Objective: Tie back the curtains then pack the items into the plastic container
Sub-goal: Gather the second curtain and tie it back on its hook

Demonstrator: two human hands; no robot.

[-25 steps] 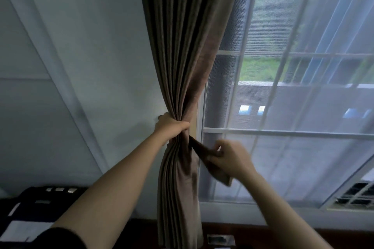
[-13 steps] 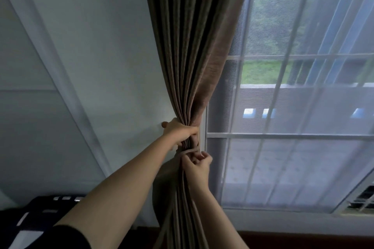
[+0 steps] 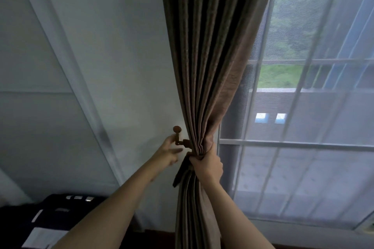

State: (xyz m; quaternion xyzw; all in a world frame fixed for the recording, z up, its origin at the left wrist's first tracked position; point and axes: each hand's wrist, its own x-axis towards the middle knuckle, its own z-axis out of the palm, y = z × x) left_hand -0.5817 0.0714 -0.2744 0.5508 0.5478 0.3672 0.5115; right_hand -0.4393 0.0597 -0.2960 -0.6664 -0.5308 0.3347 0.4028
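A brown pleated curtain [image 3: 210, 62] hangs beside the window and is bunched narrow at hand height. My right hand [image 3: 206, 162] grips the gathered curtain together with a brown fabric tieback [image 3: 179, 175], whose loose end hangs down left of the bunch. A brown wooden wall hook [image 3: 178, 136] with a round knob sticks out of the wall just left of the curtain. My left hand [image 3: 169, 152] reaches up at that hook, fingers extended and touching its stem; it holds nothing that I can make out.
A sheer white curtain [image 3: 315, 147] covers the window to the right. The white wall [image 3: 113, 66] lies to the left. A dark patterned cloth [image 3: 50, 216] lies at the lower left. A wooden ledge runs under the window.
My left hand let go of the bunched curtain and moved left to the wall hook, which is now uncovered. My right hand moved up and took over the grip on the gathered curtain and tieback.
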